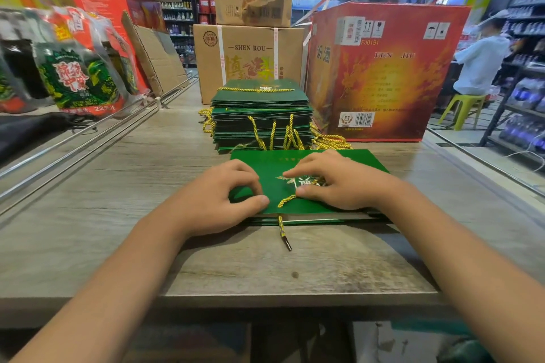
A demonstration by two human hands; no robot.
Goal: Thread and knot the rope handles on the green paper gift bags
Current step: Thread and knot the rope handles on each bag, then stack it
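Two bare forearms reach in from the bottom edge across the grey wood-grain tabletop (pixel 88 215) toward a flat green paper gift bag (pixel 362 162) with gold printing, which lies on top of a few more flat bags near the table's front edge. The left hand (pixel 227 194) rests on the bag's near left corner, fingers curled, thumb and fingertips pinching the paper edge. The right hand (pixel 339 180) lies on the middle of the bag, its thumb and forefinger grasping a twisted yellow rope handle (pixel 287 200) that runs across the green surface. One end of that rope passes over the bag's near edge and lies on the table, ending in a dark tip (pixel 287 244).

Just behind the flat bag stands a tall stack of green gift bags (pixel 259 115), with yellow rope loops hanging down its front and spilling out at both sides. Behind the stack sits a brown cardboard carton (pixel 236 59) printed "SHEN ROU", with another brown carton on top. To the right stands a large red and orange carton (pixel 383 74). At far left lie clear plastic packs of red and green goods (pixel 76 74). At far right a person in a pale shirt (pixel 480 65) sits on a lime-green plastic stool (pixel 463 106) beside shop shelves.
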